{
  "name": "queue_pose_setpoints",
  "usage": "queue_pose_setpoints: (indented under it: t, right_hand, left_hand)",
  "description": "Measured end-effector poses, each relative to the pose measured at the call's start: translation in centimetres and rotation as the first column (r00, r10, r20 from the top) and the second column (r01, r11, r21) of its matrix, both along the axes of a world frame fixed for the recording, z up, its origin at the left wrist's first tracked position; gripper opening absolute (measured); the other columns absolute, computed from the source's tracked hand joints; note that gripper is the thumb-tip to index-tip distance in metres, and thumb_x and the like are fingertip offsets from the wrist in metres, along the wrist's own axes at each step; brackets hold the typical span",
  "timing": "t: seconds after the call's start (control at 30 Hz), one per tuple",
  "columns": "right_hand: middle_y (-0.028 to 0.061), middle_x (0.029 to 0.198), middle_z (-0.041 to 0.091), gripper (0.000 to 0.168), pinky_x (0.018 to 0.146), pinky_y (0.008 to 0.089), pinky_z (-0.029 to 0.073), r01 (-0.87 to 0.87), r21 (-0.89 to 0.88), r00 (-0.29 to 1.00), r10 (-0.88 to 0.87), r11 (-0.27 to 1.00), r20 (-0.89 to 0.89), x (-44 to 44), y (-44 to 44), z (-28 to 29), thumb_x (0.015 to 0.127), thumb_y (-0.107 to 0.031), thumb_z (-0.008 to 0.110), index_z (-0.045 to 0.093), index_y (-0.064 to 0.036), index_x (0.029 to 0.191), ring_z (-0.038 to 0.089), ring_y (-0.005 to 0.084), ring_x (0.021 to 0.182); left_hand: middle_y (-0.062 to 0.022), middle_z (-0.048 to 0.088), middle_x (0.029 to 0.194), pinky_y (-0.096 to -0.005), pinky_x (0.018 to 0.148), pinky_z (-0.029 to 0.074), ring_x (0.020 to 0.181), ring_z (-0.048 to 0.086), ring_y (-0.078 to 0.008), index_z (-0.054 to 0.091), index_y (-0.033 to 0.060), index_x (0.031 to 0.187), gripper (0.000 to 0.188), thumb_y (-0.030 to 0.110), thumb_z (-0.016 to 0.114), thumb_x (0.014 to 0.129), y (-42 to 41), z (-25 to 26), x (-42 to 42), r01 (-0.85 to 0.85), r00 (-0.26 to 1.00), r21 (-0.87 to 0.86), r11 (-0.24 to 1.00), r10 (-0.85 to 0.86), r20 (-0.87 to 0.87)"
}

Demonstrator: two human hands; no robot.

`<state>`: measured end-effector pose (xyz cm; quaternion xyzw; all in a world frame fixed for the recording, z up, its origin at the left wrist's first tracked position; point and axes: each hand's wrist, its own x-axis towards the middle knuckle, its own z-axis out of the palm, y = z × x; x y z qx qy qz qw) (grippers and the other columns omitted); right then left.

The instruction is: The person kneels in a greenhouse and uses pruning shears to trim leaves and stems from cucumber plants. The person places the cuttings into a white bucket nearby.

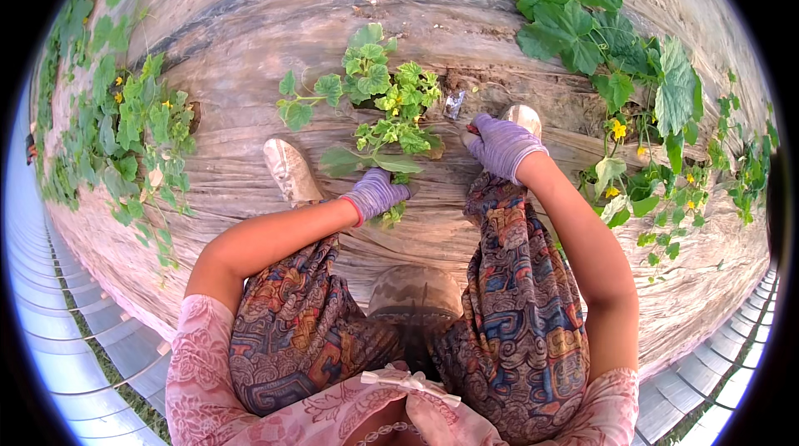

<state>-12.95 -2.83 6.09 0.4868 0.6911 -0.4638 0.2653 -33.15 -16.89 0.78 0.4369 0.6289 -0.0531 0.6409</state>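
Note:
My left hand, in a purple knitted glove, is closed around a green shoot at the near side of a small vine plant. Leaf tips stick out below the fist. The plant has pale, curled young leaves and a few small yellow flowers. To its right, near my right shoe, my gloved right hand has its fingers bent in. A small red object shows at the fingertips; most of it is hidden, so its kind is unclear.
Wrinkled, soil-stained plastic film covers the ground. A crumpled clear scrap lies beside a torn patch of bare soil. Larger flowering vines spread right and left. My shoes flank the plant; a round seat is beneath me.

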Motion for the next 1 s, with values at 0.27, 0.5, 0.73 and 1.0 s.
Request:
queue_pose_setpoints:
  t: [0.27,0.5,0.73,1.0]
  right_hand:
    - [0.0198,0.092,0.06,0.042,0.078,0.0393,0.045,-0.29,-0.03,0.955,0.287,0.957,-0.07,-4.4,2.3,-1.0,0.076,-0.036,0.047,0.061,0.0,0.092,0.058,0.0337,0.085]
    - [0.0215,0.097,0.059,0.048,0.08,0.0382,0.044,-0.262,-0.127,0.964,0.254,0.957,-0.074,-5.1,3.0,-1.6,0.075,-0.039,0.048,0.059,0.002,0.097,0.057,0.034,0.09]
    - [0.0099,0.067,0.06,0.042,0.05,0.0329,0.047,-0.149,-0.322,0.988,0.151,0.935,-0.018,-4.8,3.5,-3.1,0.079,-0.04,0.052,0.061,0.001,0.084,0.056,0.0188,0.054]
    - [0.0158,0.077,0.061,0.046,0.059,0.036,0.05,-0.155,-0.286,0.987,0.138,0.946,-0.079,-5.8,2.9,-3.0,0.079,-0.042,0.048,0.062,0.0,0.089,0.06,0.027,0.065]
  left_hand:
    - [-0.0111,0.057,0.1,-0.0327,0.079,0.043,0.09,0.053,-0.0233,0.052,0.0027,0.103,0.038,0.014,0.067,0.07,-2.0,-3.4,-0.6,-0.199,0.98,0.132,0.971,0.193,0.052]
    - [-0.0106,0.057,0.098,-0.0321,0.078,0.043,0.087,0.053,-0.0227,0.052,0.0032,0.102,0.035,0.013,0.066,0.071,-1.5,-2.9,-0.7,-0.287,0.958,0.21,0.935,0.273,0.09]
    - [-0.0116,0.058,0.098,-0.0325,0.079,0.042,0.089,0.053,-0.0241,0.053,0.0033,0.103,0.036,0.018,0.064,0.072,-0.8,-1.8,-0.7,-0.235,0.971,0.171,0.957,0.222,0.093]
    - [-0.0169,0.058,0.1,-0.0347,0.079,0.043,0.092,0.054,-0.0326,0.055,0.0048,0.106,0.043,0.031,0.061,0.072,-1.0,-2.2,-1.2,-0.146,0.989,0.158,0.977,0.144,0.02]
